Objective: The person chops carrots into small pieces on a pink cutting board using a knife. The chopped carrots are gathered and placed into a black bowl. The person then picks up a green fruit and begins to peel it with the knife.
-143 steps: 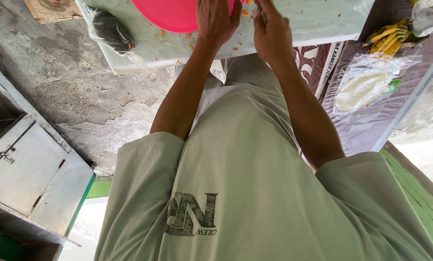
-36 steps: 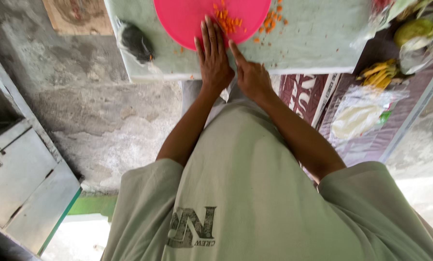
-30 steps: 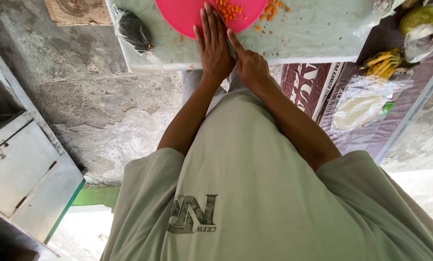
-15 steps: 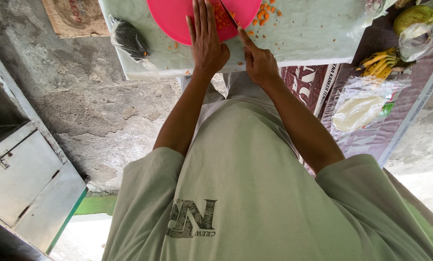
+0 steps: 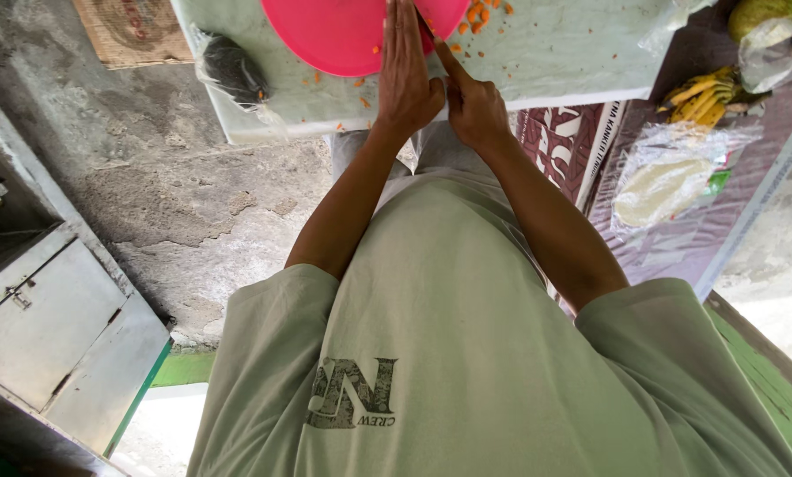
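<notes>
A round pink plate (image 5: 343, 35) lies on a pale green slab (image 5: 581, 53) at the top of the head view. Small orange chopped bits (image 5: 480, 13) are scattered on the slab to the right of the plate. My left hand (image 5: 406, 75) lies flat, fingers straight and together, over the plate's right edge. My right hand (image 5: 475, 110) is just right of it and touching it. It is curled, with the forefinger stretched along a thin dark blade (image 5: 423, 22), apparently a knife. My pale shirt fills the lower frame.
A dark lump in a clear bag (image 5: 232, 71) sits at the slab's left corner. To the right on a purple cloth are bananas (image 5: 701, 93), a clear bag of pale food (image 5: 661, 181) and a bagged green fruit (image 5: 767, 22). A grey metal cabinet (image 5: 42, 327) stands at the left.
Both hands stay pressed together at the plate's right edge. My left hand has slid further onto the plate, and the orange bits now lie more to the right.
</notes>
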